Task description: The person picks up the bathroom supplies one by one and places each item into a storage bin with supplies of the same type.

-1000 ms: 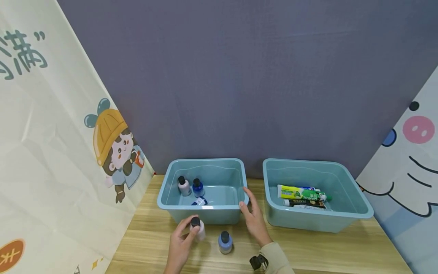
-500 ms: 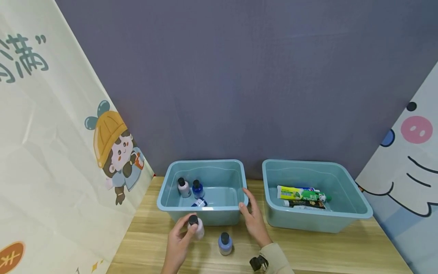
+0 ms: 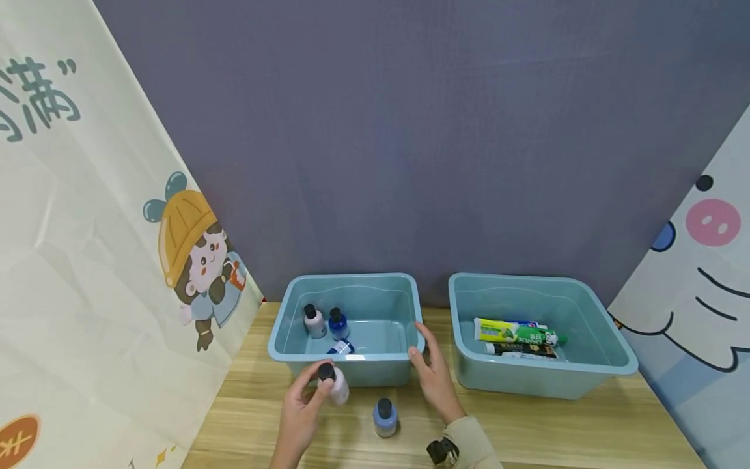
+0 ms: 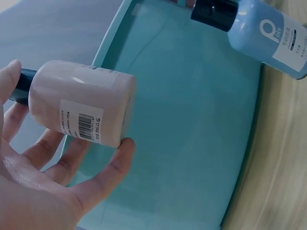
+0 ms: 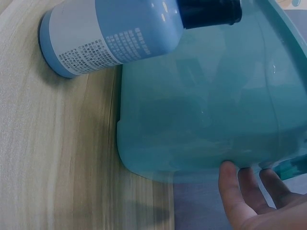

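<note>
The wood-grain surface still bears one blue black-capped bottle; left grip pinches a pink bottle; uncurled right grip touches the teal plastic bin holding three.

Pale pink plastic bottle, black-capped, white label with black barcode stripes. Blue plastic bottle, black-capped, white-labelled. Plain blue-green rectangular plastic bins along the back edge of the tan, wood-grained table. Plain slate-purple fabric backdrop.

Fingers holding pink bottle, teal bin, blue bottle
</note>
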Tool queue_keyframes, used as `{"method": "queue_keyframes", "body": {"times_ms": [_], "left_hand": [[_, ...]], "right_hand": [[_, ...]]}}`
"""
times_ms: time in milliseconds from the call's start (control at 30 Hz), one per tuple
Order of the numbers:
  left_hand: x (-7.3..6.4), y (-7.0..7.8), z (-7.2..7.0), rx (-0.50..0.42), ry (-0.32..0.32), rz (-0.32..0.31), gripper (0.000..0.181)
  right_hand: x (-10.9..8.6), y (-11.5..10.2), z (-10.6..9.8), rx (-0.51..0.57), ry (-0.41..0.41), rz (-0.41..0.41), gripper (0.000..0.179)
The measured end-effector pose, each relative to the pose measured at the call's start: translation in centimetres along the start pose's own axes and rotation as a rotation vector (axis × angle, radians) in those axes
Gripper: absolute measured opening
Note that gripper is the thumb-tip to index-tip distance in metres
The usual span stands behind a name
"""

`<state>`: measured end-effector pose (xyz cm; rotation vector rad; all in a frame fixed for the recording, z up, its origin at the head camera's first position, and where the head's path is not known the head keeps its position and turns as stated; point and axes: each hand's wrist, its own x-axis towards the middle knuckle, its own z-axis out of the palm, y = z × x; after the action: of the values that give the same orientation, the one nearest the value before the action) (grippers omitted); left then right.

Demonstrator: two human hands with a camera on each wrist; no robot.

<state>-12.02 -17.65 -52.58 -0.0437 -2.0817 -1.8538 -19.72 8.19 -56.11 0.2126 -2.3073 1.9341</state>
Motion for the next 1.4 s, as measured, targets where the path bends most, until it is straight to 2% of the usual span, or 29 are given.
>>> {"method": "queue_keyframes", "body": {"times_ms": [600, 900, 1400], "left_hand": [[1.1, 1.5, -0.8, 0.011, -0.011, 0.015, 0.03], [1.6, 1.9, -1.0, 0.019, 0.0, 0.025, 0.029], [2.6, 2.2, -1.0, -0.022, 0.002, 0.131, 0.03]], "right_hand": [[-0.2, 0.1, 0.2, 0.007, -0.003, -0.024, 0.057], [-0.2, -0.2, 0.2, 0.034, -0.008, -0.001, 0.056], [-0.1, -0.1, 0.1, 0.013, -0.002, -0.003, 0.055]]}}
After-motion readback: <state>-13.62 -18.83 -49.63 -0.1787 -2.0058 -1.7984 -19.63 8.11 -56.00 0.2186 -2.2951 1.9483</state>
